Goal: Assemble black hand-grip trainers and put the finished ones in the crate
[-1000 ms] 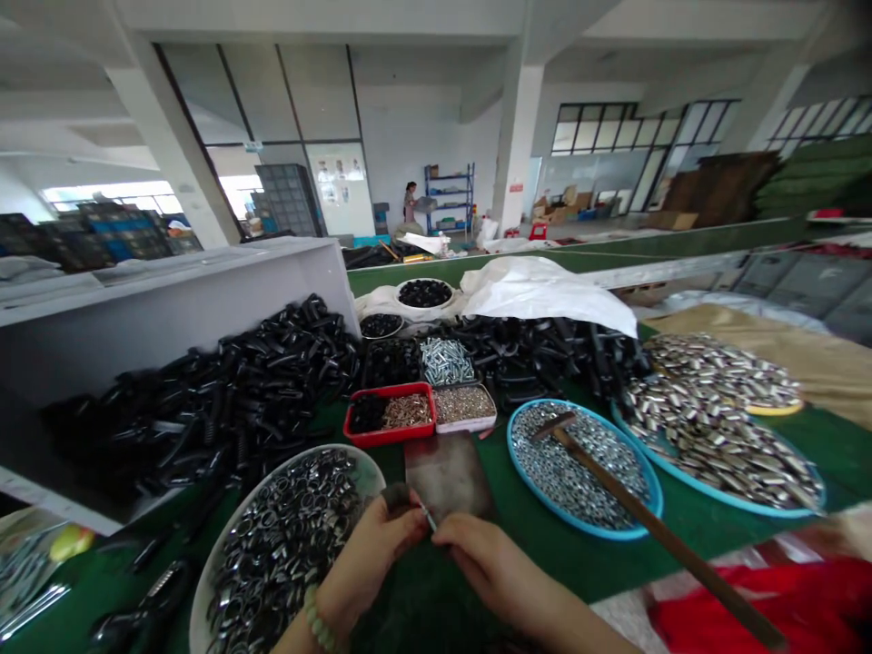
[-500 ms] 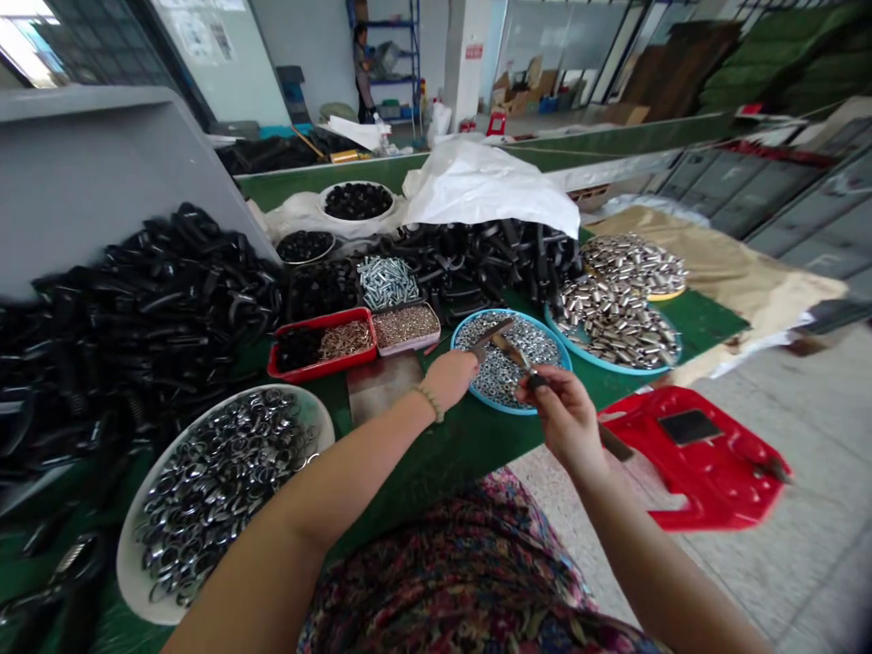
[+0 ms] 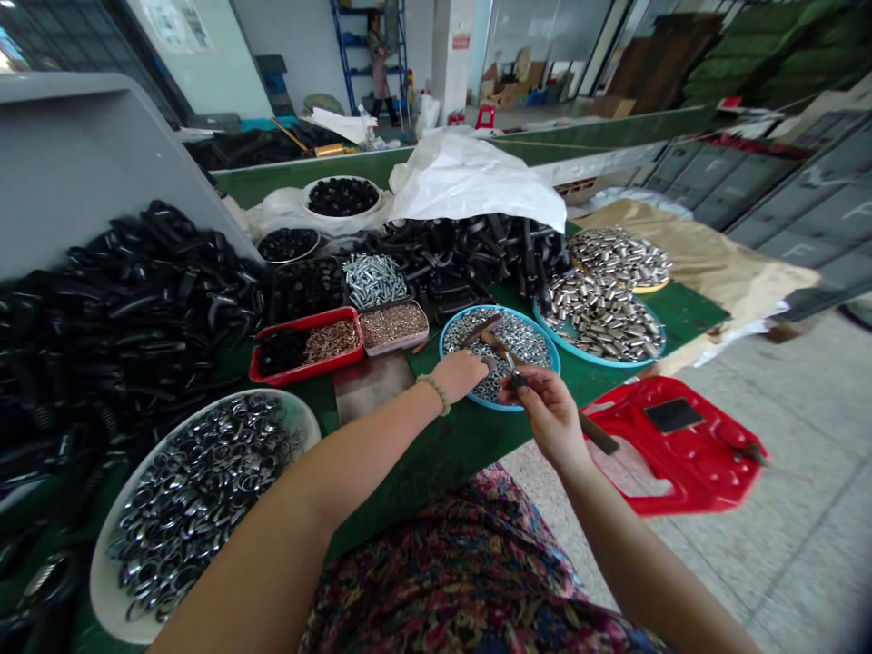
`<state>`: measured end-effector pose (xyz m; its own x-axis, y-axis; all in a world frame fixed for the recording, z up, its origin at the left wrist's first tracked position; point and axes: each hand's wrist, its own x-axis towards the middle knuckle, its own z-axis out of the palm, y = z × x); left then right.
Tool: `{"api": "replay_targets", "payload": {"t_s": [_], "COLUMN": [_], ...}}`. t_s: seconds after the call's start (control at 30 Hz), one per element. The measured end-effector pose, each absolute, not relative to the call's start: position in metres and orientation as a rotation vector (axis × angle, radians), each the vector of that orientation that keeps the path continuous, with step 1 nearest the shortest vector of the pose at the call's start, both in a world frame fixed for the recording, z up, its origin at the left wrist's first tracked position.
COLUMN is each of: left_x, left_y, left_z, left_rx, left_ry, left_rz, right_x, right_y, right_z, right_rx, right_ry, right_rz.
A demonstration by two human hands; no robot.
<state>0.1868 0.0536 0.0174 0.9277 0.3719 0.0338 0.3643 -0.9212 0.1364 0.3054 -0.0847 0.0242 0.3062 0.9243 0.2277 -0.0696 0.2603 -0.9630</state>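
My left hand [image 3: 460, 373] reaches across the green table [image 3: 442, 445] to the near rim of a blue dish [image 3: 543, 334] full of small silver nuts. Its fingers are curled down into the nuts, and what they hold is hidden. My right hand [image 3: 545, 411] hovers just beside it at the dish's front edge, pinching a small dark part with a thin metal pin [image 3: 512, 374]. A hammer with a long wooden handle [image 3: 598, 433] lies across the dish, its head [image 3: 480, 331] resting on the nuts.
A white dish of metal rings [image 3: 197, 490] sits near left. A red tray [image 3: 306, 345] and a small tray of brassy bits [image 3: 393, 325] stand behind a metal plate [image 3: 368, 383]. Black parts [image 3: 129, 309] are heaped left and behind. A red stool [image 3: 681, 445] stands right.
The view swung right and down. Both hands moved from the metal plate to the blue dish of nuts. My left hand has let go of the small part; my right still pinches it.
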Motion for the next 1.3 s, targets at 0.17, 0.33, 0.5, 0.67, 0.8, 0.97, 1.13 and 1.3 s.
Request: {"api": "replay_targets", "payload": {"t_s": [0.17, 0.33, 0.5, 0.67, 0.8, 0.97, 1.13, 1.3], "left_x": [0.182, 0.182, 0.155, 0.094, 0.054, 0.015, -0.014, -0.037], "left_y": [0.051, 0.052, 0.046, 0.017, 0.0, -0.006, -0.014, -0.025], "left_z": [0.014, 0.011, 0.026, 0.053, 0.067, 0.07, 0.068, 0.077], "left_rx": [2.884, 2.722, 2.287, 0.886, 0.645, 0.731, 0.744, 0.825], "left_ry": [0.543, 0.606, 0.808, 0.701, 0.732, 0.777, 0.746, 0.815], "left_rz": [0.126, 0.211, 0.412, 0.592, 0.588, 0.575, 0.63, 0.602], "right_x": [0.299, 0.294, 0.287, 0.268, 0.252, 0.234, 0.208, 0.186], "right_y": [-0.086, -0.085, -0.092, -0.087, -0.075, -0.072, -0.069, -0.067], "right_z": [0.03, 0.03, 0.036, 0.042, 0.056, 0.07, 0.068, 0.063], "right_rx": [-1.125, -1.103, -1.123, -1.104, -1.087, -1.064, -1.048, -0.997], "right_ry": [-1.027, -1.008, -1.195, -1.481, -1.67, -1.875, -1.889, -1.858], "right_rz": [0.848, 0.866, 0.923, 1.068, 1.176, 1.266, 1.339, 1.469]}}
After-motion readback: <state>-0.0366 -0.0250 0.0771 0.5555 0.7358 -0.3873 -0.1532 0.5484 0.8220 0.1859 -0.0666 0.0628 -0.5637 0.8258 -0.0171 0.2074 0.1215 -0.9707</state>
